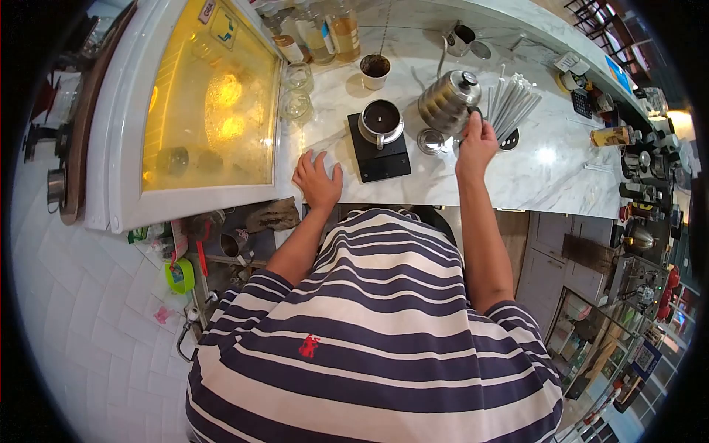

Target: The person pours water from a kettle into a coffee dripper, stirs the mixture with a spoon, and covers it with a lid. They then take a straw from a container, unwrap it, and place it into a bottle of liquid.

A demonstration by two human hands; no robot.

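My right hand (pixel 477 151) is closed around the handle of a steel gooseneck kettle (pixel 442 102), whose spout points up and away. Left of it a coffee dripper (pixel 381 118) with dark contents sits on a black digital scale (pixel 385 167). My left hand (pixel 317 181) lies on the marble counter, fingers spread, left of the scale and holding nothing. A small glass with a shiny rim (pixel 430 142) is just below the kettle. Behind the scale stands a paper cup (pixel 375 70) with dark stuff inside and a thin stick in it.
A glass-fronted display case (pixel 210 96) glows yellow at left, with two clear glasses (pixel 297 103) beside it. Several bottles (pixel 317 33) line the back. Wrapped straws (pixel 515 103) stand right of the kettle. A metal pitcher (pixel 461 40) is farther back.
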